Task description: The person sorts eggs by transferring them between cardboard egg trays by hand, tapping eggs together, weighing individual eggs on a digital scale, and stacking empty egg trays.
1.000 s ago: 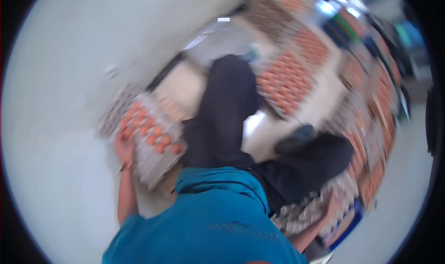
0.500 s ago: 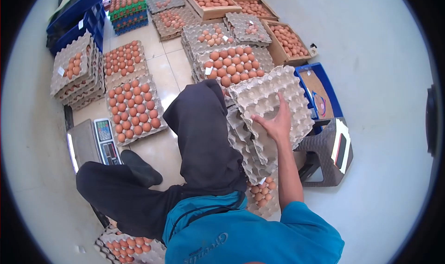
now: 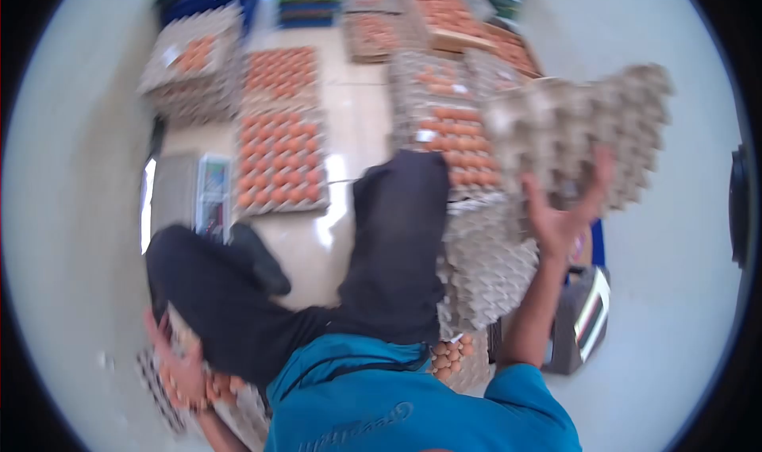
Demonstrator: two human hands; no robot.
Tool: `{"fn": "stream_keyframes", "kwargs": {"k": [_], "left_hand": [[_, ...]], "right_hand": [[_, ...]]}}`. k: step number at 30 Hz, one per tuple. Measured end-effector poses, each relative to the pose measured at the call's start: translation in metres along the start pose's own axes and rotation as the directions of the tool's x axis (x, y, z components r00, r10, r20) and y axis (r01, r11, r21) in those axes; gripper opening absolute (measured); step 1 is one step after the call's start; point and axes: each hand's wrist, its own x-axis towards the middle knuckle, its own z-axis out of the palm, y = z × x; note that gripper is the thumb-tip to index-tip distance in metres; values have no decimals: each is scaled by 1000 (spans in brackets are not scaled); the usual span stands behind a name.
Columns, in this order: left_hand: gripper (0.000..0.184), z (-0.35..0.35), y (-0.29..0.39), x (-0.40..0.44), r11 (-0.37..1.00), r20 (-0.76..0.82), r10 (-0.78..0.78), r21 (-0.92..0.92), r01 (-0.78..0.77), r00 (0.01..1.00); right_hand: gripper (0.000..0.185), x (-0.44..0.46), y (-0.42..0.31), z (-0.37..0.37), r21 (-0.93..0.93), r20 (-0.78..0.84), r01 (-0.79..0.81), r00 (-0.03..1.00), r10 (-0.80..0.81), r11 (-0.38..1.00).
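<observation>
On the right, an empty grey cardboard egg tray (image 3: 627, 111) is tilted up, blurred by motion. My right hand (image 3: 562, 218) grips its near side, thumb and fingers spread across the cups. At lower left, my left hand (image 3: 182, 369) is low over a tray of brown eggs (image 3: 218, 387), its fingers apart; whether it touches an egg is unclear. Just below the lifted tray, more empty egg trays (image 3: 488, 261) are stacked beside my right knee.
Filled egg trays (image 3: 282, 162) stand on the floor ahead, next to a digital scale (image 3: 213, 198). More egg trays (image 3: 459, 146) lie past my right knee, with wooden crates of eggs (image 3: 444, 15) behind. A dark plastic stool (image 3: 567, 333) stands at right.
My right hand has lifted the empty tray up and to the right, off the stack. My left hand has come into view at lower left, and the view has shifted.
</observation>
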Motion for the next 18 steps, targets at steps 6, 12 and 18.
{"fn": "stream_keyframes", "kwargs": {"k": [6,12,18], "left_hand": [[113,46,24,42,986,-71,159,68,-154,985],[112,57,21,44,992,-192,124,20,-123,973],[112,52,16,45,993,-222,121,24,-118,968]], "right_hand": [[97,96,-78,42,324,-109,235,971,-211,916],[97,147,-188,145,469,-77,435,887,-455,769],[104,114,-266,300,562,546,-414,836,55,716]]}}
